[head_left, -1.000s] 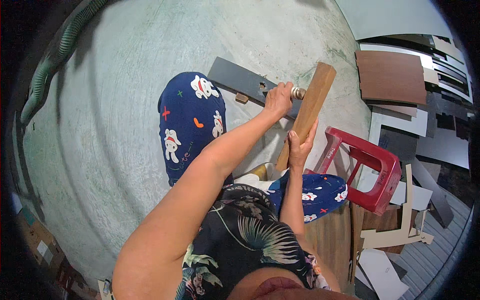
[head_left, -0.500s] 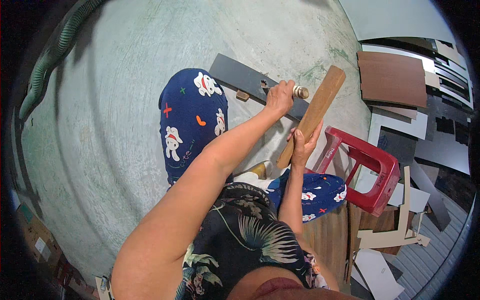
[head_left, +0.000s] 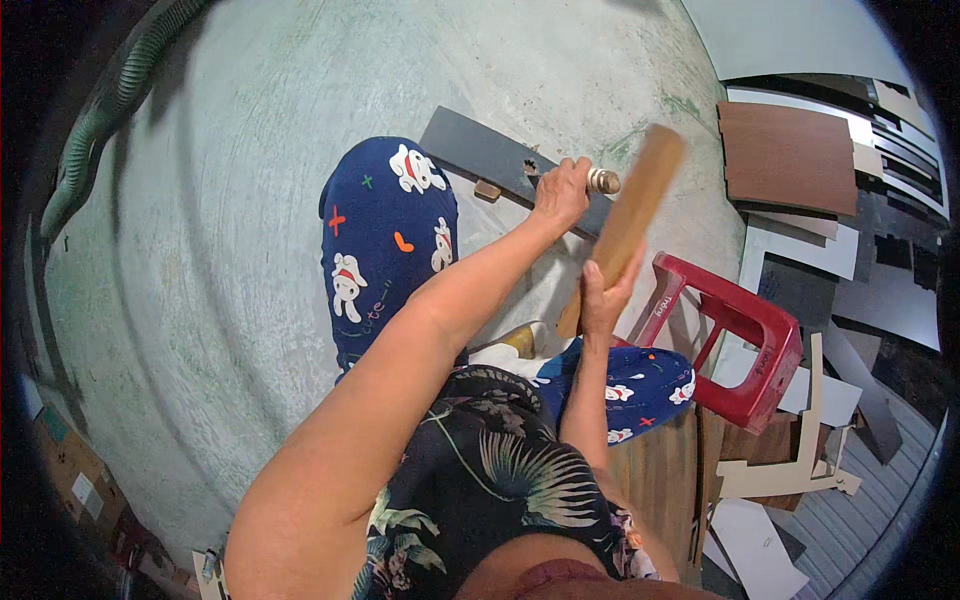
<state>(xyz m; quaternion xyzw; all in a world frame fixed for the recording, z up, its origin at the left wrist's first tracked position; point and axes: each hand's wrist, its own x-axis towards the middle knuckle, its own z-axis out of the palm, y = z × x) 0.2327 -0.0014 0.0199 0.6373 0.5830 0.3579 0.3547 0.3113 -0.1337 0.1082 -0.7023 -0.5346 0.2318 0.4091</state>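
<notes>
My left hand is closed round a chisel-like tool, whose capped, ringed handle end sticks out to the right. Its working end is hidden or hard to make out near a ragged hole in the dark grey board. That board lies slantwise on the floor before me. In my right hand is a flat wooden bar, gripped near its lower end and tilted up to the right, blurred at its top. The bar is just right of the handle end. A small wooden block touches or lies beside the board's near edge.
A red plastic stool lies on its side at the right. Beyond it are stacked panels and offcuts, with a brown panel on top. A ribbed hose runs along the left. My bent knees flank the workspace.
The wooden bar in my right hand has shifted slightly left at its top and is now blurred. My left hand, the tool and the board have barely moved.
</notes>
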